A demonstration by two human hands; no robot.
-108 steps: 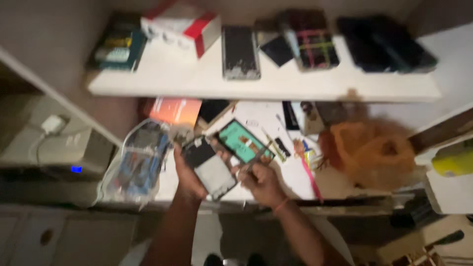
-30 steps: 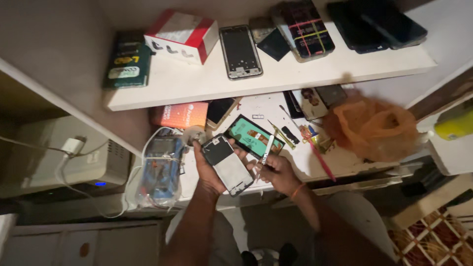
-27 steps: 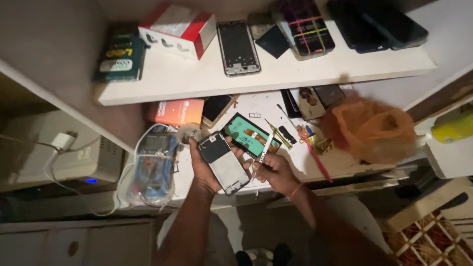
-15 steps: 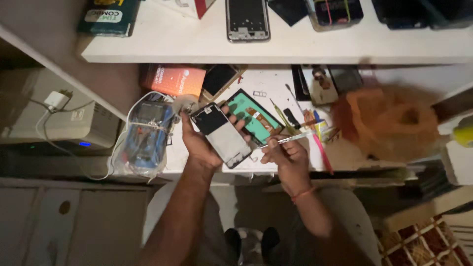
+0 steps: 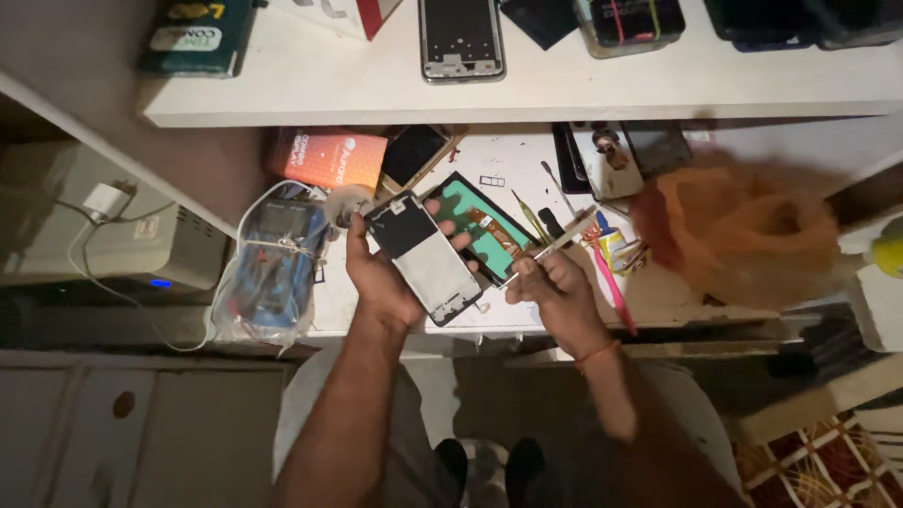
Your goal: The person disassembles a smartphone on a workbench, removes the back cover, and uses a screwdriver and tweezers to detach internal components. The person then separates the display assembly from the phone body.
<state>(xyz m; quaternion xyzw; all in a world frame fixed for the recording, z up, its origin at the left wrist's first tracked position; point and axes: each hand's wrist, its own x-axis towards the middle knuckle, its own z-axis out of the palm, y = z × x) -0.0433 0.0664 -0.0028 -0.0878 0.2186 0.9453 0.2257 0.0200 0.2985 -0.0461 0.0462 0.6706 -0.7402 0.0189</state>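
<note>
My left hand (image 5: 381, 277) was wrapped around a phone frame (image 5: 425, 257), thumb along its left edge and fingertips curling over the right edge, holding it tilted just above the front of the white work surface (image 5: 527, 165). My right hand (image 5: 555, 287) was pinched shut on a thin metal tool (image 5: 555, 243), whose tip sat close to the frame's right side; I could not tell whether it touched. Directly behind the frame lay a phone screen panel (image 5: 484, 230) with a green back and an orange ribbon strip, partly hidden by what I held. To the left of my left hand was a blue meter in a clear plastic bag (image 5: 273, 263), and beyond it an orange box (image 5: 327, 158). To the right of my right hand lay a pink stick (image 5: 611, 282) and a crumpled orange bag (image 5: 743, 230). On the shelf (image 5: 376, 89) above rested another bare phone frame (image 5: 461, 38).
</note>
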